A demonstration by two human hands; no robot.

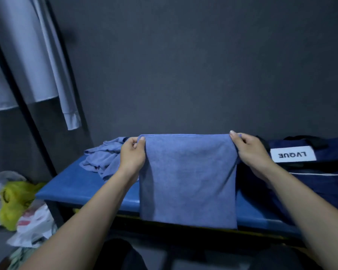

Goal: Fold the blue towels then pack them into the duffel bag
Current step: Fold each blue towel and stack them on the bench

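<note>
Holding the towel (pixel 187 178) up by its two top corners, I let it hang flat in front of me so its weight would pull it straight and the edges would line up for the next fold. My left hand (pixel 132 154) pinched the left corner between thumb and curled fingers; my right hand (pixel 251 151) pinched the right corner the same way, the top edge stretched taut between them. The lower edge hung down past the front of the bench (pixel 82 184). A heap of unfolded towels (pixel 102 158) lay at the far left of the bench, just behind my left hand, waiting their turn. The duffel (pixel 312 172) sat on the right end, just beside my right hand, close enough to pack without reaching far. By my judgement, this towel was partly folded and none was visibly packed yet.
</note>
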